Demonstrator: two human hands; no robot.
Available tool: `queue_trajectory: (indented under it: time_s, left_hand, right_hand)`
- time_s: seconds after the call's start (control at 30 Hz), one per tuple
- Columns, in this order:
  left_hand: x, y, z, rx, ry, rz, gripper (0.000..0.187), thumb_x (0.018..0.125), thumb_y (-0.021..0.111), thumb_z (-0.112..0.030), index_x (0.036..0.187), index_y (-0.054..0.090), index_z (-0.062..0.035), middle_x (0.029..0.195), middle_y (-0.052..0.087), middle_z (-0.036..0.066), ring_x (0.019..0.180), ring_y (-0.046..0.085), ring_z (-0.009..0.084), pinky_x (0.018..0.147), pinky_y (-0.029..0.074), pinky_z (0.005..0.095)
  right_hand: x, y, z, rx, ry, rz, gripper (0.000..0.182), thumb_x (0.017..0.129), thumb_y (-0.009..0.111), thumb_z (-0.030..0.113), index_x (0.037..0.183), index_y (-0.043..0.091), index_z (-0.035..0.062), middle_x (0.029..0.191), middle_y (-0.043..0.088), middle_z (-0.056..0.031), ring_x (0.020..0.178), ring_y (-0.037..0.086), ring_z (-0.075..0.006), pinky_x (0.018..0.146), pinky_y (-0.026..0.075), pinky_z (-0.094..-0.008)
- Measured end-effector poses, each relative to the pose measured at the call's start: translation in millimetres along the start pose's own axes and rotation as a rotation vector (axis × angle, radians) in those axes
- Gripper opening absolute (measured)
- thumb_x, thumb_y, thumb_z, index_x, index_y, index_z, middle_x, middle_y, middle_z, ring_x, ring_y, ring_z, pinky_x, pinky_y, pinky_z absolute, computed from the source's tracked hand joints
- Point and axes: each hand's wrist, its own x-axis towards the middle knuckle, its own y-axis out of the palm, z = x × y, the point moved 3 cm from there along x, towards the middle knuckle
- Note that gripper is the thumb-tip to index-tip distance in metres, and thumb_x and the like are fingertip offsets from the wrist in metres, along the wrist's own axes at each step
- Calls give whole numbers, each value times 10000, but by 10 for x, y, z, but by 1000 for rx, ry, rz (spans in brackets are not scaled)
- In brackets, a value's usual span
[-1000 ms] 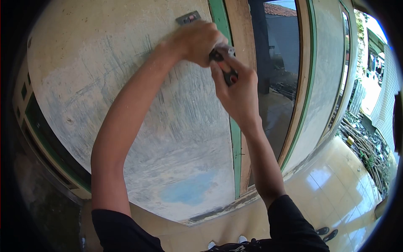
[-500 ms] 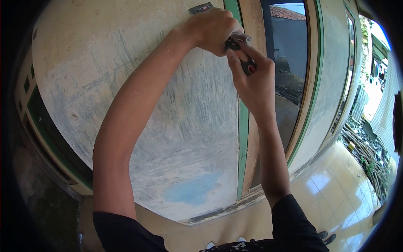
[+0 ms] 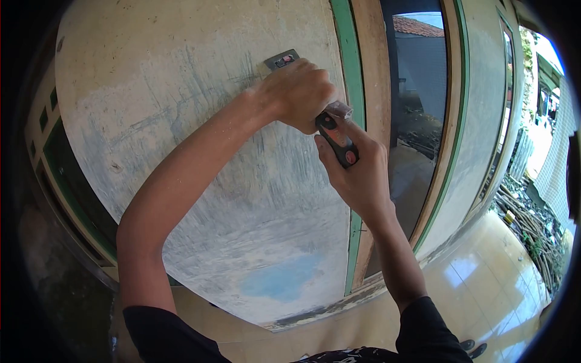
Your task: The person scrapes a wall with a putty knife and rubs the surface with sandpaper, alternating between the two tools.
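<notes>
Both my hands are on one long scraper, its flat metal head [image 3: 282,58] against the wall beyond my left knuckles. My left hand [image 3: 299,94] is closed over the middle of the tool and hides most of its shaft. Lower down, my right hand [image 3: 363,166] wraps the black and orange handle [image 3: 339,142]. A short greyish piece with a clear-looking end [image 3: 341,109] sticks out between the two hands; I cannot make out what it is. Behind them, the pale painted wall [image 3: 242,175] bears many grey scratches and scuffed streaks.
Right of the hands runs a green strip [image 3: 351,78] beside a wooden frame [image 3: 375,72] with a dark glass pane [image 3: 417,91]. A blue patch [image 3: 281,278] marks the lower wall. Below lies a shiny tiled floor [image 3: 466,284], with piled sticks [image 3: 532,230] at far right.
Both hands have slid down the wall together with the scraper. Its head now sits lower, and more wall shows above it. The grip of each hand looks the same.
</notes>
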Motion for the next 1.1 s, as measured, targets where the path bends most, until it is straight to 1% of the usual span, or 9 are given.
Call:
queue_trajectory:
  time_s: [0.23,0.3,0.4,0.57,0.67,0.83,0.9,1.0,1.1]
  left_hand:
    - [12,36,209,20,12,-74,205,571,764,-222,628,623,-84,592,633,122,583,647,343,588,530,420]
    - [95,-66,439,60,-12,-123,194,562,763,-198,606,640,-55,601,640,153,583,662,340,608,556,404]
    - [150,-260,473,91,-67,-182,184,550,757,-168,572,646,-23,596,644,180,561,669,330,617,581,382]
    - [-29,-71,244,-32,-94,-73,160,552,729,-141,535,617,-28,544,624,156,489,641,293,584,575,377]
    - [-65,-56,233,-174,-86,-17,183,509,717,-116,617,583,-54,586,602,156,553,605,352,552,478,429]
    - [161,-319,519,-41,-60,-104,181,518,727,-95,632,596,-42,592,599,155,563,601,360,550,482,427]
    - [78,-275,409,73,-50,-110,123,562,729,-107,555,633,-31,563,633,161,501,652,289,533,544,372]
    - [-181,-124,136,-74,-65,-51,168,511,721,-101,630,613,-54,590,608,145,560,607,359,555,488,426]
    - [-107,-108,257,-60,-38,-50,127,533,714,-91,547,618,-10,565,632,176,504,650,302,539,545,363]
  right_hand:
    - [230,99,-103,36,-49,-81,249,831,748,178,992,728,-11,644,660,-170,556,674,-299,569,516,-357]
    - [489,99,-60,-45,-49,-91,238,839,743,165,971,726,-33,642,655,-162,549,664,-224,563,504,-331]
    - [705,37,-15,150,1,-21,273,857,721,147,1030,709,-63,630,612,-101,583,536,-85,545,450,-276]
    - [279,16,82,169,41,-18,290,865,711,155,1050,704,-69,639,625,-118,578,558,-103,544,457,-285]
    - [257,38,106,182,48,-13,277,875,697,156,1037,700,-69,618,588,-103,578,525,-103,539,441,-290]
    - [647,74,100,164,-20,-48,223,898,675,149,953,676,-68,602,530,-67,567,453,-94,544,412,-292]
    - [513,109,95,247,32,-67,222,900,679,155,946,666,-62,607,526,-67,585,464,-85,559,417,-275]
    - [161,154,126,218,48,-53,236,896,688,146,982,668,-73,610,537,-66,589,462,-71,544,413,-259]
    - [281,185,43,215,-22,-79,250,899,682,143,1003,683,-84,617,567,-71,581,479,-63,525,407,-248]
